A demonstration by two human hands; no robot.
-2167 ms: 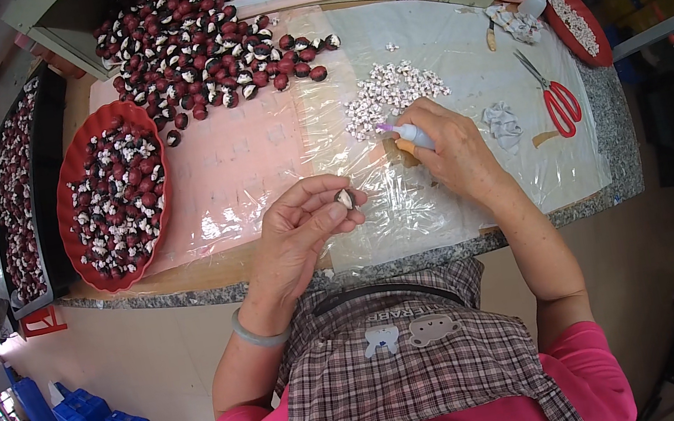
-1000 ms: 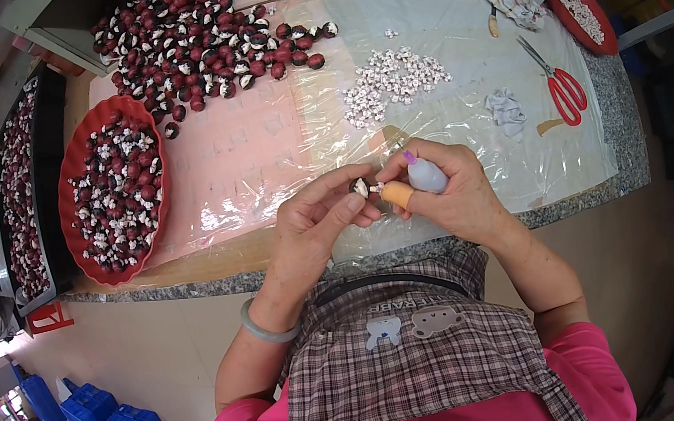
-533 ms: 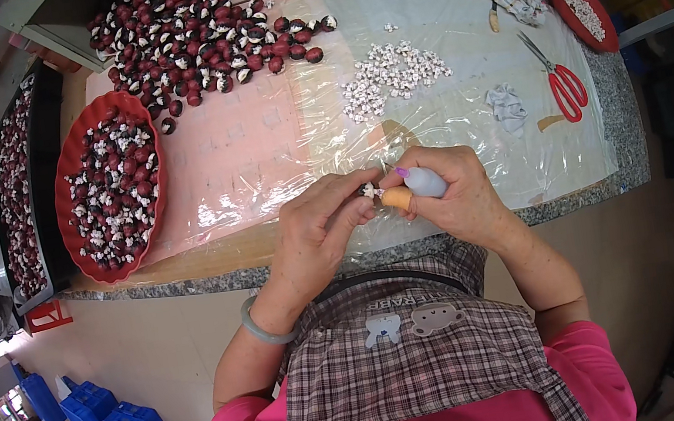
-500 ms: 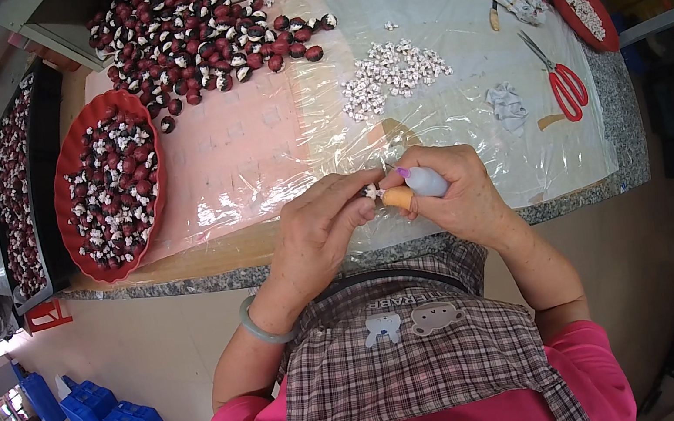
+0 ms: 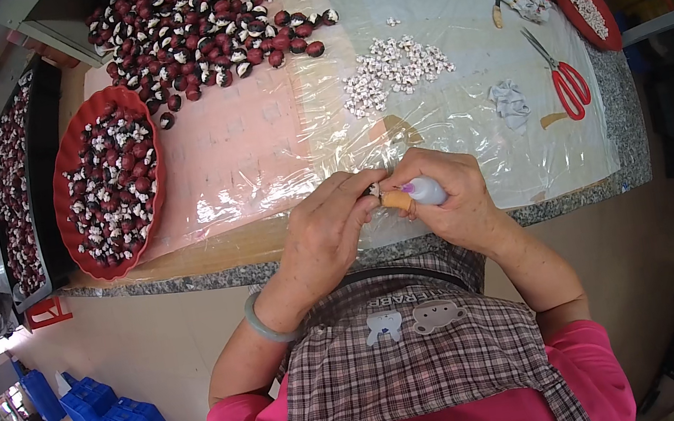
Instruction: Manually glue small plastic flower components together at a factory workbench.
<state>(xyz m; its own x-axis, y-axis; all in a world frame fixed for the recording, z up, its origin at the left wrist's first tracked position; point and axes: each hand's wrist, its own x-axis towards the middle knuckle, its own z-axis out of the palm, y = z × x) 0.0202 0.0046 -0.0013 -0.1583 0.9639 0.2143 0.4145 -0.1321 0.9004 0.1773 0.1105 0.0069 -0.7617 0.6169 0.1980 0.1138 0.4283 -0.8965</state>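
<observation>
Close together over the near table edge, both hands meet fingertip to fingertip. My left hand (image 5: 315, 230) is closed on a small dark-and-white piece (image 5: 373, 191), mostly hidden by the fingers. My right hand (image 5: 460, 195) grips a small squeeze bottle (image 5: 425, 190) with a purple tip, held tilted. An orange finger cover (image 5: 396, 199) on one right finger touches the piece. Beyond the hands lies a heap of little white pieces (image 5: 385, 70). To the left, a red scalloped bowl (image 5: 68, 219) holds dark red balls with white pieces among them.
Many dark red and white balls (image 5: 190, 35) spread over the far left of the plastic-covered table (image 5: 239, 151). Red-handled scissors (image 5: 572, 89) and crumpled white paper (image 5: 508, 104) lie right. A red dish (image 5: 611, 35) stands at the far right, a black tray (image 5: 50, 124) left.
My right fingers have closed in nearer to the left ones, and the bottle's tip has dropped slightly. The piece is now more covered by my fingers.
</observation>
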